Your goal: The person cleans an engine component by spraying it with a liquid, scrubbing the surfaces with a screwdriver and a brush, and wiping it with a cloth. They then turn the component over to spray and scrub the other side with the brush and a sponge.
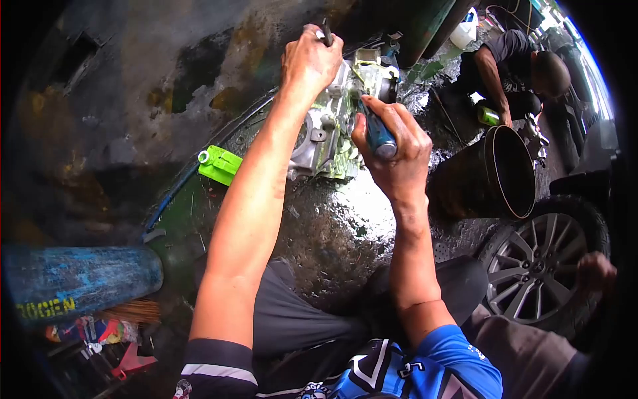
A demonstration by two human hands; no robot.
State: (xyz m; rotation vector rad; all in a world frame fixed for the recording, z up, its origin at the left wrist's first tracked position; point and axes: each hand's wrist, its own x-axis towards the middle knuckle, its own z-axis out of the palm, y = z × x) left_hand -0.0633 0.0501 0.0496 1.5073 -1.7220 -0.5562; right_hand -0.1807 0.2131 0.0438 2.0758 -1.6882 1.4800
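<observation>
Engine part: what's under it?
The engine part sits on a wet surface. Left hand, holding a dark tool, covers its top; right hand, gripping a blue tool, hides its right side.

The person wears a blue-and-black jersey [425,369] with white-striped sleeves [216,366].

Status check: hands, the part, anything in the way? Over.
Left hand shut on thin tool, atop engine part. Right hand shut on screwdriver, tip at the part. Green block lies left, apart.
</observation>
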